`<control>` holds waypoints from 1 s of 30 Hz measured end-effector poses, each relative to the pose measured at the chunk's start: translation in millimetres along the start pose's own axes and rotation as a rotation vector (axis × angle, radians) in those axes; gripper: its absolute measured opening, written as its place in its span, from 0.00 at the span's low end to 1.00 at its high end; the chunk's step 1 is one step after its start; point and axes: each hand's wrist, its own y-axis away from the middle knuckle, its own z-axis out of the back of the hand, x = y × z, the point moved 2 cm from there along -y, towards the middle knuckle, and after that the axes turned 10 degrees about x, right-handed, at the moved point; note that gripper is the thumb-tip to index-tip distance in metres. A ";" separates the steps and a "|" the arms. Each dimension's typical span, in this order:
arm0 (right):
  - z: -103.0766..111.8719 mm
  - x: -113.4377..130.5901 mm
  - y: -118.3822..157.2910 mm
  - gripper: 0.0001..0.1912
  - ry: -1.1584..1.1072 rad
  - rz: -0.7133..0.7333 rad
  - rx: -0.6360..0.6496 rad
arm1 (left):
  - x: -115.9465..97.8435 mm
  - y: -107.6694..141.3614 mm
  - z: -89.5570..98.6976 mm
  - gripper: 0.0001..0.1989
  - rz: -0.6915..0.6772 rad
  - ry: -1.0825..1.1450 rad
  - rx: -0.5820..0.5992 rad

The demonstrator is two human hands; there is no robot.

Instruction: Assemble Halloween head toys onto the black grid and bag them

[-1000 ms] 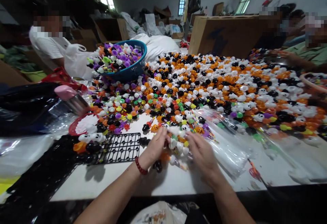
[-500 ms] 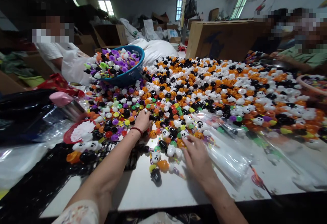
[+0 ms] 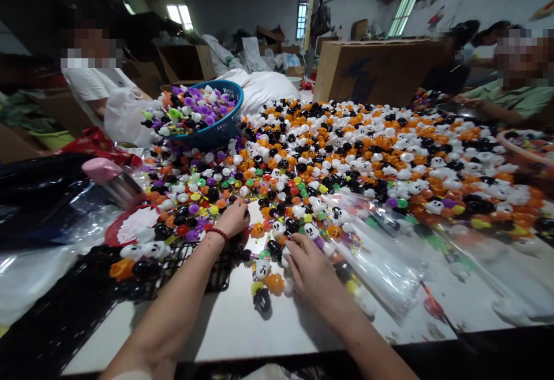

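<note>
My left hand [image 3: 234,219], with a dark red beaded bracelet [image 3: 219,234] at its wrist, is at the near edge of the small toy pieces. Its fingers are curled together; what they hold, if anything, is hidden. Spread low over the table, the fingers of my right hand [image 3: 307,261] reach a white piece [image 3: 286,256] and partly cover it. Between and below the hands lies a string of joined pieces: a white skull-faced one [image 3: 262,269], an orange one [image 3: 275,282] and a black one [image 3: 261,300]. Another skull-faced piece [image 3: 310,230] lies just beyond my right hand.
A large heap of orange, white and black pieces [image 3: 372,137] covers the far table. A blue basket [image 3: 229,126] full of pieces stands back left. Clear plastic bags [image 3: 385,270] lie right; a pink-lidded flask [image 3: 116,181] and black crate [image 3: 220,276] are left. Co-workers sit around.
My left hand has drawn back slightly toward me and left. My right hand has shifted left, from the skull-faced piece to the white one. Pieces near the right wrist have moved.
</note>
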 end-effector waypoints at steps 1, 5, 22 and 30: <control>3.2 2.9 -5.4 0.14 0.001 0.019 0.022 | 1.3 7.6 2.4 0.06 0.017 0.027 -0.040; 13.4 7.3 -39.9 0.11 0.107 0.075 0.130 | 0.1 49.1 7.8 0.14 0.099 0.275 -0.234; -61.3 -34.4 -230.4 0.14 0.498 0.130 0.492 | -10.0 148.5 -20.7 0.22 0.322 2.019 -0.020; -44.0 10.3 -177.4 0.09 0.358 0.132 0.478 | -3.8 144.9 -23.7 0.26 0.275 1.907 -0.194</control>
